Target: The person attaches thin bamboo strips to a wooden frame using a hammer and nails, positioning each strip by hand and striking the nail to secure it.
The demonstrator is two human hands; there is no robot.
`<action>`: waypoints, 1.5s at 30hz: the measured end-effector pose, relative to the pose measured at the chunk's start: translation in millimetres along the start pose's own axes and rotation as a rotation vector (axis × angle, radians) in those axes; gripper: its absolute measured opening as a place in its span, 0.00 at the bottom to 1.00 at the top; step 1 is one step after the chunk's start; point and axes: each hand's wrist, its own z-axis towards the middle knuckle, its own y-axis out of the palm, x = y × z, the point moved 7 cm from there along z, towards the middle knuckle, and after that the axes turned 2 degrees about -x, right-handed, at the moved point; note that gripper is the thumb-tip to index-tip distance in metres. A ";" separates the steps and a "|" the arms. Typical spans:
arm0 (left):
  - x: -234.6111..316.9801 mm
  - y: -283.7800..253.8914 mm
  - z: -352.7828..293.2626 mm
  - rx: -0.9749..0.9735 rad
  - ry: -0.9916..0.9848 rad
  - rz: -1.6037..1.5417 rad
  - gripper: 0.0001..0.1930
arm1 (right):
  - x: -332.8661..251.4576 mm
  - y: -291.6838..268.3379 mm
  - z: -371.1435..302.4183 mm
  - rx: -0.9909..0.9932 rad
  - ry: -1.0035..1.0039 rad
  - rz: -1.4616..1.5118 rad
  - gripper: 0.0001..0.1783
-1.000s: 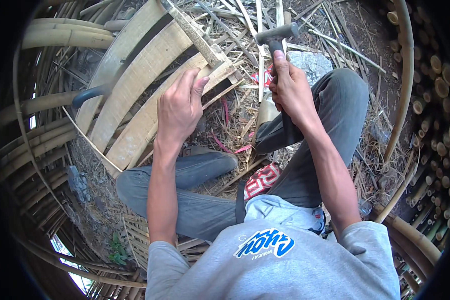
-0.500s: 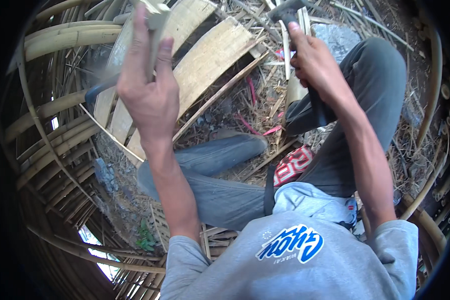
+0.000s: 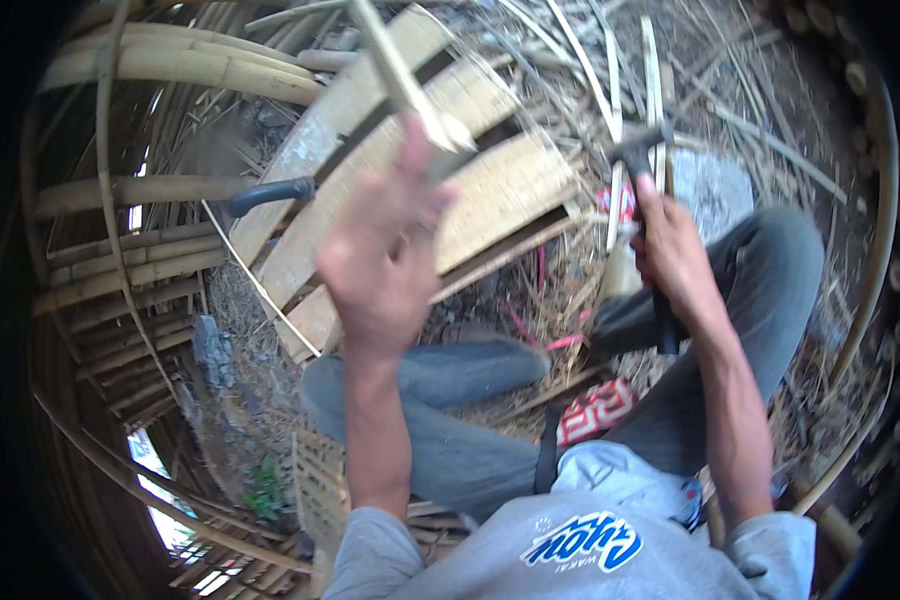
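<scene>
My left hand (image 3: 378,262), smeared by motion, is raised over a low platform of pale wooden slats (image 3: 515,195). Its fingers are closed round a pale stick of split bamboo or wood (image 3: 395,75), which points away from me toward the upper edge. My right hand (image 3: 676,250) grips a hammer (image 3: 665,325) by its dark handle, the thumb lying along the shaft. The hammer's metal head is up, at the far side of the hand, apart from the stick. On the left slats lies a curved dark blue handle (image 3: 270,196); what it belongs to is hidden.
Bamboo poles (image 3: 190,72) form a wall on the left, with a bent pole on the right. Straw, split strips and pink ribbon scraps litter the ground around a grey stone block (image 3: 710,190). My folded legs (image 3: 440,380) sit close to the platform.
My view has shifted, so the platform and legs sit lower and more to the right. The left hand has swung right with the stick, now tilted differently. The right hand keeps hold of the hammer.
</scene>
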 end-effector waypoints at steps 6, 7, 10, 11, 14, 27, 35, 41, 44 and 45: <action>22.6 16.9 -26.2 -0.112 0.012 0.029 0.33 | 2.0 7.3 -6.1 -0.033 0.108 0.059 0.30; 21.6 17.8 -31.0 -0.084 -0.001 0.023 0.33 | 3.3 9.4 -5.4 -0.032 0.102 0.049 0.30; 21.9 21.9 -42.6 -0.044 0.049 0.034 0.31 | 3.1 14.8 -6.4 -0.057 0.118 0.054 0.28; 21.7 22.1 -43.4 -0.022 0.038 0.031 0.31 | 2.0 16.9 -7.3 -0.068 0.109 0.059 0.29; 16.7 31.1 -46.7 -0.032 -0.013 -0.039 0.31 | -2.5 20.5 -10.9 -0.084 0.127 0.076 0.29; 16.4 -31.0 -0.9 -0.077 0.027 0.180 0.26 | -1.5 19.3 -6.6 -0.050 0.107 0.069 0.25; -5.5 -76.3 75.5 -0.144 -0.160 -0.064 0.23 | -0.5 20.5 -13.4 -0.099 0.117 0.066 0.26; -15.9 -79.2 94.7 -0.165 -0.136 -0.043 0.23 | 1.9 16.1 -12.2 -0.081 0.154 0.047 0.25; -19.0 -83.2 96.8 -0.159 -0.152 0.001 0.23 | 1.3 18.0 -13.0 -0.082 0.167 0.041 0.24; -18.6 -83.9 96.6 -0.154 -0.136 -0.001 0.23 | 1.5 18.9 -13.2 -0.085 0.175 0.039 0.24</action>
